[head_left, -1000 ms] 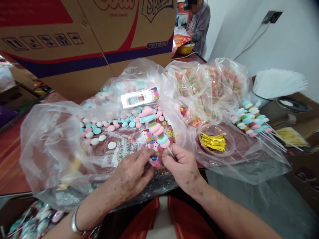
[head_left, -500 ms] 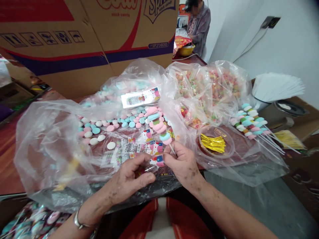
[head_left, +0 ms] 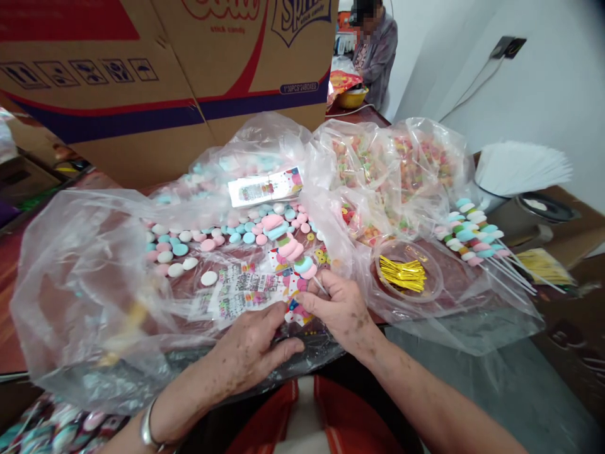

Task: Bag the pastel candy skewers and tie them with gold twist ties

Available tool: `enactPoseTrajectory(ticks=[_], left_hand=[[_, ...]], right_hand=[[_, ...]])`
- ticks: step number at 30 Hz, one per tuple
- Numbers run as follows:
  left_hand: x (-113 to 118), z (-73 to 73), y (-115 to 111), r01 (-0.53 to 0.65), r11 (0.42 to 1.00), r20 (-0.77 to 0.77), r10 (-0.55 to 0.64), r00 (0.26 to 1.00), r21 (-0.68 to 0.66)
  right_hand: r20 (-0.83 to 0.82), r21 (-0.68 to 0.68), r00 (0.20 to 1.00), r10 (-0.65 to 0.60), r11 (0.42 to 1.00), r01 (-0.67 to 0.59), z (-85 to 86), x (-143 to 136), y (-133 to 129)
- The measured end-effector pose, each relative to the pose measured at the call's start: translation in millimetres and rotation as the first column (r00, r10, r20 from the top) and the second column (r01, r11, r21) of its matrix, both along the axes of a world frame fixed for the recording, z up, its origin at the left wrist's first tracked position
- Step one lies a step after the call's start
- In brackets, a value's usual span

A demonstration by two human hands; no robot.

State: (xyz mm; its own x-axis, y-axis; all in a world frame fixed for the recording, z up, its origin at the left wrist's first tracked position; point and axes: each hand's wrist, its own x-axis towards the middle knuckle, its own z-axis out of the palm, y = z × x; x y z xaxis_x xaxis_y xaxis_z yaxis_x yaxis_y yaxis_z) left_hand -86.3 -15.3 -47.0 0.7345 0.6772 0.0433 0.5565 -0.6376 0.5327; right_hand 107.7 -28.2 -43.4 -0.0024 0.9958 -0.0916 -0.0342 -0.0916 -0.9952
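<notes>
My right hand is closed around the white stick of a candy skewer, threaded with pink, blue and green pieces. The skewer tilts up and left over the table. Just left of it, my left hand has its thumb apart from its fingers. Its fingertips are at a printed clear wrapper with coloured dots, and whether they touch it I cannot tell. More clear printed wrappers lie flat beyond the left hand. Pink, blue and white candies are spread behind them on plastic.
A bundle of printed wrappers rests on the candy bag. A round dish holds gold twist ties. Finished skewers lie at right, beside white sticks. A large carton stands behind; a person works farther back.
The candy skewer has shifted slightly left and down with my right hand. My left hand has moved a little right and down. The view has shifted slightly.
</notes>
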Motion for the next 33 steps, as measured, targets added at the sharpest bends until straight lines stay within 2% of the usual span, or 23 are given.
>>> enactPoseTrajectory(ticks=[4, 8, 10, 12, 15, 18, 20, 23, 25, 29, 33], left_hand=[[2, -1.0, 5, -0.078, 0.987, 0.054, 0.086, 0.995, -0.142], [5, 6.2, 8, -0.12, 0.925, 0.075, 0.157, 0.985, -0.361], [6, 9.3, 8, -0.129, 0.9, 0.106, 0.189, 0.976, -0.417], [6, 10.1, 7, -0.169, 0.896, 0.146, 0.248, 0.958, -0.411], [3, 6.9, 7, -0.244, 0.917, 0.171, 0.308, 0.936, -0.317], [-1, 2.2, 10, -0.228, 0.956, 0.17, 0.259, 0.951, -0.182], [-5, 0.3, 12, -0.196, 0.974, 0.173, 0.214, 0.961, -0.115], [-9, -0.4, 13, -0.183, 0.982, 0.185, 0.188, 0.965, -0.045], [-11, -0.3, 13, -0.207, 0.976, 0.198, 0.215, 0.956, -0.064], [-11, 0.8, 11, -0.284, 0.934, 0.219, 0.33, 0.918, -0.218], [-9, 3.6, 12, -0.222, 0.958, 0.24, 0.262, 0.935, -0.18]], right_hand=[[-0.038, 0.012, 0.999, -0.008, 1.0, 0.009, 0.7, -1, 0], [-0.098, 0.033, 0.995, 0.008, 0.999, -0.005, -0.7, -3, 0], [-0.141, 0.038, 0.99, 0.018, 0.999, -0.012, -2.3, -4, 0], [-0.166, 0.027, 0.986, 0.025, 0.999, -0.021, -3.5, -4, 1], [-0.18, 0.012, 0.982, 0.065, 0.998, -0.063, -4.3, -2, 4], [-0.209, 0.019, 0.963, 0.171, 0.985, -0.171, -5.0, 1, 6], [-0.131, 0.006, 0.973, 0.192, 0.981, -0.193, -5.4, 2, 6], [0.021, -0.034, 0.991, 0.135, 0.99, -0.135, -4.5, 2, 5], [0.041, -0.047, 0.994, 0.098, 0.994, -0.096, -2.8, 1, 4], [0.058, -0.028, 0.998, 0.027, 0.999, -0.025, 0.7, 0, 3], [0.035, -0.014, 0.999, -0.017, 1.0, 0.018, 1.9, -4, 3]])
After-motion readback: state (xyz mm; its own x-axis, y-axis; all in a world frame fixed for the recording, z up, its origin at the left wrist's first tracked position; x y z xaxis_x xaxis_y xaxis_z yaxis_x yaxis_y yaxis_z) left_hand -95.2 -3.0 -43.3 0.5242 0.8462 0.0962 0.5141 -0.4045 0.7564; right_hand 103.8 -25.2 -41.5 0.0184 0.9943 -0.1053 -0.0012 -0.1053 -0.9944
